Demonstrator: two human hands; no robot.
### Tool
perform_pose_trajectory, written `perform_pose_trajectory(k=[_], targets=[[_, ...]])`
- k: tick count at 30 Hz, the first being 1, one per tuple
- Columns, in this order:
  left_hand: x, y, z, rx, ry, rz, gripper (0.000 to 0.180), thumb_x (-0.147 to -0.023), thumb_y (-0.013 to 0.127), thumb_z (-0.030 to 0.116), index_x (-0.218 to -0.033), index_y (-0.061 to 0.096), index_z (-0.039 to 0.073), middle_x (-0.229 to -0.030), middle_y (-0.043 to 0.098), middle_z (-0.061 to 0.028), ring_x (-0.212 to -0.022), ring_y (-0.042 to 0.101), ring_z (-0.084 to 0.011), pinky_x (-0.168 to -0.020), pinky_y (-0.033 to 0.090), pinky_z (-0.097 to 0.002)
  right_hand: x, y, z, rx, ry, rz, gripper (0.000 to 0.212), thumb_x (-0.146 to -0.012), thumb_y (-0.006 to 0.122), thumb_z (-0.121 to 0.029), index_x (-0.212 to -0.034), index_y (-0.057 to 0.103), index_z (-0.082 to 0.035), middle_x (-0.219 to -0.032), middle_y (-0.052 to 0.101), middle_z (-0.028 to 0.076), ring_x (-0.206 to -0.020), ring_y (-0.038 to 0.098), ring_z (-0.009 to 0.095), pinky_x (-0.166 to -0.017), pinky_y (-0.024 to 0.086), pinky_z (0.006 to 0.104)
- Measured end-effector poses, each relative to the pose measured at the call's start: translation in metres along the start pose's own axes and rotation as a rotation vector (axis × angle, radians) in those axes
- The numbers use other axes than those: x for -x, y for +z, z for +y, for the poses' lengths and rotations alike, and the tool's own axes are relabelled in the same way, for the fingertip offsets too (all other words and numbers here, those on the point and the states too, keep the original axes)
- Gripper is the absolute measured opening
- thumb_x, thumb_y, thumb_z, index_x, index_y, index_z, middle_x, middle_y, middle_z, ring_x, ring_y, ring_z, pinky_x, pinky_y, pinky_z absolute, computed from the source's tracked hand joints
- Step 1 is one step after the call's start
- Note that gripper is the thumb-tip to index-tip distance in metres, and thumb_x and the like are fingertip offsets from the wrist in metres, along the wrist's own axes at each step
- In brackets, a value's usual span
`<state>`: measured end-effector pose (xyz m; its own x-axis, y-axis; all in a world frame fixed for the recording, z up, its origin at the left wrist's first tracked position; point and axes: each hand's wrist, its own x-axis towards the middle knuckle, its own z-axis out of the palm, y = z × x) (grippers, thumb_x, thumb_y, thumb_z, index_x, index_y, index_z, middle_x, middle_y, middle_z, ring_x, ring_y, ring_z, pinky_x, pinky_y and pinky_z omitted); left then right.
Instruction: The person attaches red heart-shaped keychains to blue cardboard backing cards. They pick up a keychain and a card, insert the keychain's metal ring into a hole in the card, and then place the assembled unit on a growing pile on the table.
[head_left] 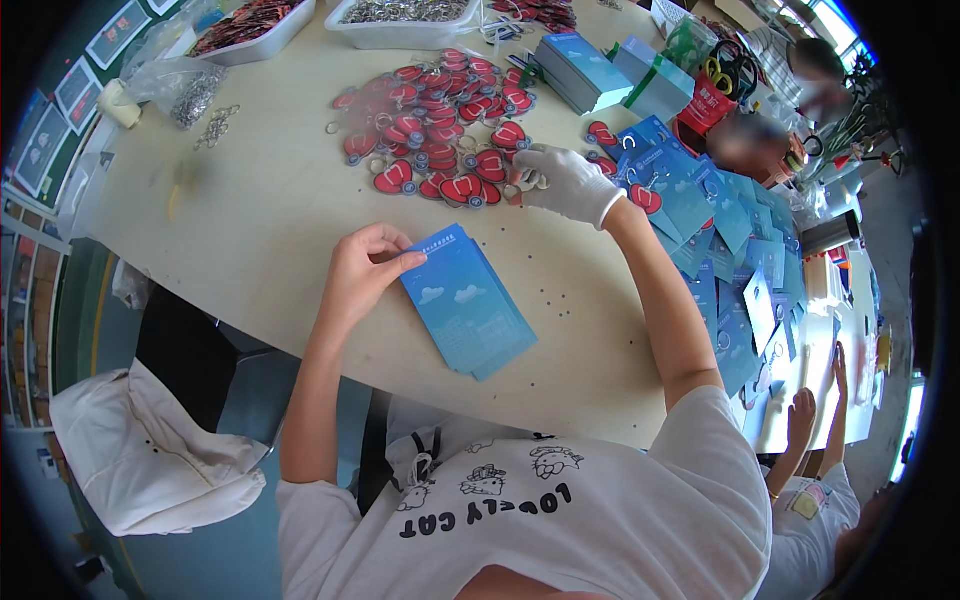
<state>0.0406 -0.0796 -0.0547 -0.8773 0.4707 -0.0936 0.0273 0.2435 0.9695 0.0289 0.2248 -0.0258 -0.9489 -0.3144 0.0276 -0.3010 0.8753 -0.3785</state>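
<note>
A small stack of blue cards (468,300) with a cloud print lies on the table in front of me. My bare left hand (368,262) pinches its upper left corner, thumb on top. Beyond the cards spreads a pile of red keychains (430,125), each with a metal ring and a small blue tag. In a white glove, my right hand (568,185) reaches to the pile's right edge. Its thumb and fingers close together beside a keychain there; what lies between the fingertips is too small to make out.
Many blue cards with keychains (690,205) heap up on the right. Card stacks (585,72), white trays (405,25) and a bag of metal rings (190,95) stand farther back. A white jacket (150,455) hangs at left. Other people are at the right.
</note>
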Motion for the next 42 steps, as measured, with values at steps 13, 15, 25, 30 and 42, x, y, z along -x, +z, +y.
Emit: perform_pose_trajectory(k=[13, 15, 25, 30, 42], targets=[[-0.005, -0.016, 0.054, 0.263, 0.245, 0.164, 0.013, -0.088, 0.063, 0.006, -0.097, 0.054, 0.002, -0.085, 0.057, 0.0002, -0.077, 0.053, -0.0052, -0.068, 0.044, -0.0206, -0.004, -0.027, -0.002, -0.595, -0.051, 0.419, 0.017, -0.081, 0.066, -0.010, -0.095, 0.070, -0.002, -0.086, 0.070, 0.009, -0.070, 0.064, 0.017, -0.066, 0.052, 0.0297], [-0.015, -0.018, 0.073, 0.241, 0.333, 0.297, 0.012, -0.088, 0.063, 0.005, -0.096, 0.055, 0.000, -0.087, 0.059, -0.0011, -0.077, 0.053, -0.0049, -0.070, 0.044, -0.0199, -0.001, -0.042, -0.006, -0.956, -0.034, 0.443, 0.019, -0.085, 0.067, -0.009, -0.100, 0.069, 0.003, -0.086, 0.070, 0.003, -0.072, 0.060, 0.007, -0.066, 0.050, 0.0231], [-0.076, 0.026, 0.090, 0.361, 0.688, 0.456, 0.016, -0.086, 0.067, 0.005, -0.099, 0.060, -0.001, -0.084, 0.062, -0.0006, -0.071, 0.053, -0.0046, -0.064, 0.041, -0.0187, -0.016, -0.029, -0.079, -1.251, -0.079, 0.452, 0.018, -0.088, 0.064, -0.016, -0.100, 0.070, -0.006, -0.092, 0.067, -0.002, -0.070, 0.058, 0.004, -0.060, 0.046, 0.0208], [-0.080, 0.029, 0.080, 0.746, 0.592, 0.335, 0.022, -0.090, 0.062, 0.010, -0.109, 0.057, -0.001, -0.108, 0.061, -0.0070, -0.097, 0.057, -0.0109, -0.085, 0.043, -0.0267, -0.020, -0.020, -0.086, -1.237, -0.129, 0.496, 0.015, -0.089, 0.058, -0.006, -0.099, 0.067, -0.001, -0.087, 0.066, -0.003, -0.077, 0.055, 0.003, -0.066, 0.047, 0.0213], [-0.077, 0.056, 0.077, 0.750, 0.470, 0.354, 0.022, -0.091, 0.060, 0.008, -0.111, 0.062, 0.000, -0.108, 0.063, -0.0047, -0.099, 0.057, -0.0116, -0.091, 0.041, -0.0286, -0.023, -0.022, -0.082, -0.678, -0.200, 0.862, 0.013, -0.081, 0.068, -0.005, -0.094, 0.069, -0.001, -0.087, 0.064, 0.006, -0.077, 0.059, 0.008, -0.069, 0.049, 0.0240]])
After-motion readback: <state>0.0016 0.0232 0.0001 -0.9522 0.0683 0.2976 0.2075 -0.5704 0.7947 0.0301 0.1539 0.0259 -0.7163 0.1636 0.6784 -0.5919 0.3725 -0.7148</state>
